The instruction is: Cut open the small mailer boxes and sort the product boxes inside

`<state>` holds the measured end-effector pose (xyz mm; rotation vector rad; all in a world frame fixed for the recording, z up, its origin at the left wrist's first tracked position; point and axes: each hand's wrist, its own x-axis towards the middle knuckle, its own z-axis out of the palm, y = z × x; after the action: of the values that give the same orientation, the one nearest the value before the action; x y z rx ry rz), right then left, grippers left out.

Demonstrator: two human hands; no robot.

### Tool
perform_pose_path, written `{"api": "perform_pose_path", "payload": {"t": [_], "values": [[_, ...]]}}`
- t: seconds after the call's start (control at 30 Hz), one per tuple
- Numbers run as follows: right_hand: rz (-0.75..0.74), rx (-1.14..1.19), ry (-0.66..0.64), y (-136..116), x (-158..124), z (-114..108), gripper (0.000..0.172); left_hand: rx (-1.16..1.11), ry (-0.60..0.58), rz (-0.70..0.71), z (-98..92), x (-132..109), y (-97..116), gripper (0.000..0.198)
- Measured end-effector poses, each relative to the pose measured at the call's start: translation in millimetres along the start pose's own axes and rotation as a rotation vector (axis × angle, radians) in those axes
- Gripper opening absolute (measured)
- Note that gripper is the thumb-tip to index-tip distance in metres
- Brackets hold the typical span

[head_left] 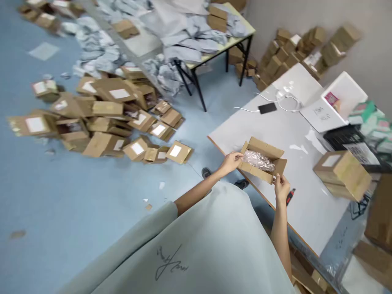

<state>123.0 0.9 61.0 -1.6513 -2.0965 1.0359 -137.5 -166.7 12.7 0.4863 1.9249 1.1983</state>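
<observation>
A small open cardboard box rests at the near edge of the white table, its flaps up. Inside it lies an item wrapped in clear plastic. My left hand is closed on the box's left end flap. My right hand pinches the box's near right corner. A red and black tool lies on the table just right of my right hand.
A closed cardboard box sits at the right of the table, with a phone and white cable farther back. Several labelled boxes are piled on the blue floor at left. A folding table carries grey bags.
</observation>
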Motion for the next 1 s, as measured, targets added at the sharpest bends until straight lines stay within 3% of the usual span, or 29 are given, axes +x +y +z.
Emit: {"api": "perform_pose_path", "payload": {"t": [0.2,0.37,0.5,0.67,0.83,1.0], "values": [[-0.023,0.199,-0.199,-96.4,-29.3,130.0,0.076,-0.141,0.258,-0.034,-148.6,-36.6,-62.8,0.028],[-0.107,0.184,-0.448,-169.0,-50.9,222.0,0.077,-0.233,0.52,-0.127,-237.9,-81.1,-110.4,0.027],[-0.216,0.102,-0.633,-215.0,-66.2,286.9,0.081,-0.351,0.709,-0.183,-282.8,-118.4,-143.0,0.027],[-0.295,0.033,-0.827,-268.4,-81.5,361.4,0.076,-0.476,0.924,-0.289,-319.4,-148.4,-172.3,0.029],[-0.403,-0.001,-0.992,-317.7,-93.0,438.1,0.071,-0.502,1.101,-0.365,-355.9,-158.4,-188.0,0.029],[-0.425,0.008,-1.146,-363.9,-102.7,511.6,0.066,-0.472,1.217,-0.423,-405.6,-157.2,-191.2,0.034]]}}
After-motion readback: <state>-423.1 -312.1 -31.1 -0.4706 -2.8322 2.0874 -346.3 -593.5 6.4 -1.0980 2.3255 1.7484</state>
